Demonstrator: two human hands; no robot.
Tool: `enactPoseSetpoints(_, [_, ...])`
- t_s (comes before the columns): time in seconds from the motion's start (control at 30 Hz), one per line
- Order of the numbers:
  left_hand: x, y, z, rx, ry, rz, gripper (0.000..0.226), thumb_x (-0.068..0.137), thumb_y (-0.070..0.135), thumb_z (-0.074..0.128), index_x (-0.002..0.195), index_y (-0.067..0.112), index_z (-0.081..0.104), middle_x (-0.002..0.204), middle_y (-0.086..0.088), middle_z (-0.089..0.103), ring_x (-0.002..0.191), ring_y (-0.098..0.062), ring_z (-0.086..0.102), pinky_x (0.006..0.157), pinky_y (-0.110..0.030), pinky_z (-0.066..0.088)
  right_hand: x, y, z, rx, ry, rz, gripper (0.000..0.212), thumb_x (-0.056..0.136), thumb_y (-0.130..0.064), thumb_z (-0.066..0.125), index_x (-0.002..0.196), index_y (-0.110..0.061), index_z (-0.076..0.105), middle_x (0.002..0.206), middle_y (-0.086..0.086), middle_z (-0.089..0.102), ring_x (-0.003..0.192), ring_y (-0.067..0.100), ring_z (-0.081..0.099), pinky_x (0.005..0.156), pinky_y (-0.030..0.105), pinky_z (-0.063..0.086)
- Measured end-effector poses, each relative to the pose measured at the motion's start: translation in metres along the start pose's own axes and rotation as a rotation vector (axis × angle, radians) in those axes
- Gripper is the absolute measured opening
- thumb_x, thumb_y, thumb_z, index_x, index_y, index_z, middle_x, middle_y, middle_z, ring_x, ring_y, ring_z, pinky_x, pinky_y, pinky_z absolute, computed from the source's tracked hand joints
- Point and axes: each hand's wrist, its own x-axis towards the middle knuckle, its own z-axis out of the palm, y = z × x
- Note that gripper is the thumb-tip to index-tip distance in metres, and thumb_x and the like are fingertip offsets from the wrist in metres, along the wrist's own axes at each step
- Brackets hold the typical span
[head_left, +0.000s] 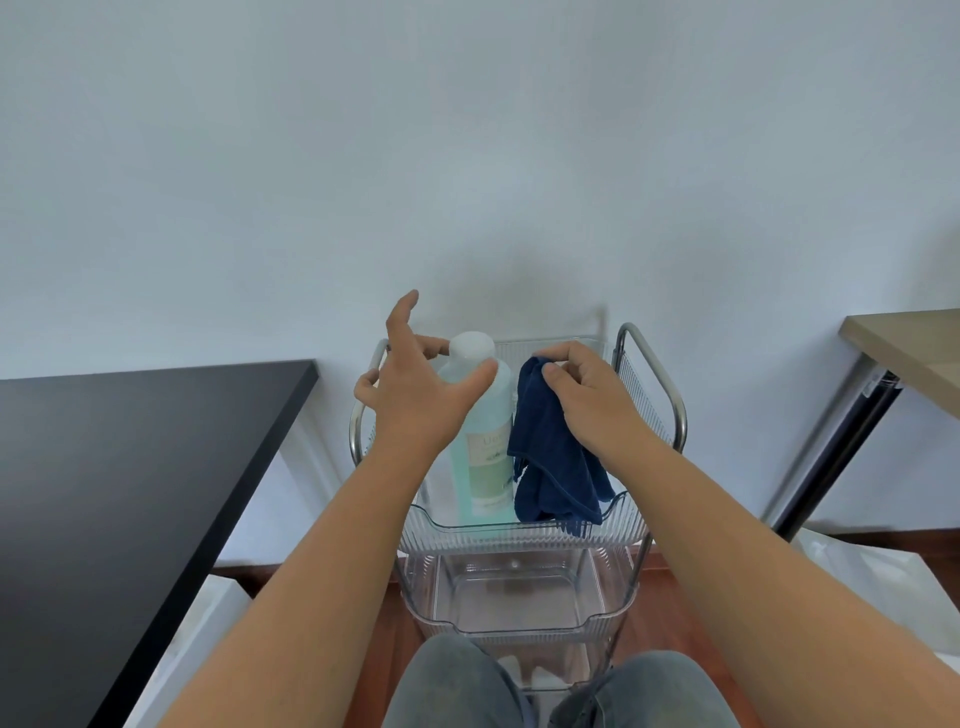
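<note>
White wall (467, 156) behind, clear trolley (519, 532) dead centre, both hands over its top tray.

Left hand (415, 395) is spread wide round the neck of the bottle (483, 441), fingers straight and thumb across its shoulder, with no grip closed. The bottle stands upright at the tray's 9 o'clock side, with blue-green liquid, white cap (471, 345) pointing to 12 and long axis running 6 to 12. Its pale label (491, 467) starts with what looks like "Ue"; the rest is too blurred to read. Right hand (592, 400) pinches the top of the blue cloth (545, 457) at 3 o'clock, which hangs lengthwise down to the front rim. Black table (130, 467) sits at 8 o'clock, wooden table (914, 343) at 3.
</note>
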Motion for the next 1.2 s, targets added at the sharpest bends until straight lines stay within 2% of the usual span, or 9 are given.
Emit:
enactPoseSetpoints(0.07, [-0.002,-0.002,-0.001,-0.060,-0.057,-0.022,0.082,0.069,0.048,0.060,0.136,0.059,0.014,0.094,0.032,0.060,0.101,0.032,0.029,0.109,-0.051,0.026,0.000,0.002,0.000,0.007,0.002,0.009,0.018,0.099,-0.028,0.048,0.097,-0.039,0.063,0.092,-0.002,0.067,0.081,0.012,0.063,0.067,0.026,0.050])
enactPoseSetpoints(0.17, [-0.007,-0.001,0.001,-0.108,-0.022,-0.017,0.078,0.069,0.048,0.057,0.137,0.054,0.019,0.099,0.028,0.061,0.106,0.003,0.051,0.108,-0.040,0.018,-0.001,0.003,0.003,0.017,0.004,0.016,0.019,0.099,-0.029,0.048,0.097,-0.039,0.063,0.094,0.000,0.067,0.085,0.016,0.064,0.073,0.033,0.053])
enactPoseSetpoints(0.33, [-0.007,0.001,0.009,-0.003,0.098,0.037,0.090,0.060,0.074,0.070,0.134,0.048,0.026,0.089,0.020,0.055,0.094,0.014,0.050,0.095,-0.033,0.019,-0.002,0.003,0.005,0.020,0.010,0.008,0.019,0.099,-0.029,0.047,0.095,-0.040,0.062,0.092,-0.002,0.067,0.084,0.013,0.064,0.071,0.028,0.053])
enactPoseSetpoints(0.47, [-0.004,-0.004,0.009,-0.058,0.069,0.049,0.085,0.063,0.066,0.075,0.132,0.048,0.029,0.087,0.019,0.059,0.092,0.009,0.055,0.094,-0.029,0.032,-0.004,0.004,0.005,0.059,0.032,0.026,0.019,0.099,-0.030,0.047,0.096,-0.041,0.062,0.095,-0.003,0.067,0.088,0.016,0.065,0.077,0.034,0.055])
enactPoseSetpoints(0.57, [-0.005,-0.010,0.007,-0.092,0.021,0.076,0.079,0.070,0.059,0.076,0.133,0.047,0.030,0.090,0.017,0.062,0.095,0.007,0.058,0.076,-0.022,0.045,-0.006,0.002,0.011,0.175,0.104,0.056,0.018,0.098,-0.029,0.049,0.096,-0.039,0.064,0.098,-0.003,0.069,0.092,0.019,0.066,0.082,0.040,0.057])
enactPoseSetpoints(0.73, [-0.004,-0.013,0.002,0.018,-0.046,0.191,0.045,0.084,0.056,0.062,0.122,0.045,0.042,0.104,0.021,0.062,0.100,0.001,0.061,0.080,-0.037,0.055,-0.010,-0.003,0.027,0.177,0.085,-0.012,0.019,0.096,-0.026,0.055,0.093,-0.040,0.067,0.088,-0.018,0.068,0.088,0.014,0.065,0.072,0.027,0.054])
enactPoseSetpoints(0.83, [-0.003,-0.015,-0.002,0.039,-0.083,0.244,0.034,0.089,0.048,0.060,0.120,0.040,0.049,0.105,0.021,0.060,0.104,-0.004,0.062,0.084,-0.040,0.056,-0.010,-0.003,0.032,0.159,0.055,-0.017,0.018,0.096,-0.026,0.055,0.097,-0.038,0.069,0.096,-0.008,0.070,0.086,0.020,0.065,0.073,0.031,0.055])
enactPoseSetpoints(1.0, [0.000,-0.018,-0.012,0.005,-0.183,0.248,0.032,0.094,0.043,0.058,0.125,0.039,0.053,0.102,0.034,0.055,0.101,0.003,0.057,0.075,-0.015,0.042,-0.010,-0.005,0.033,0.138,0.037,-0.014,0.018,0.095,-0.025,0.057,0.098,-0.036,0.071,0.106,-0.001,0.068,0.085,0.022,0.065,0.075,0.034,0.054])
enactPoseSetpoints(1.2, [-0.007,-0.009,0.002,0.039,-0.066,0.205,0.045,0.076,0.072,0.060,0.113,0.050,0.049,0.104,0.020,0.046,0.094,0.002,0.051,0.074,-0.025,0.045,-0.015,-0.006,0.033,0.128,0.027,-0.028,0.013,0.093,-0.036,0.061,0.099,-0.041,0.072,0.105,-0.007,0.067,0.070,0.010,0.055,0.065,0.021,0.042])
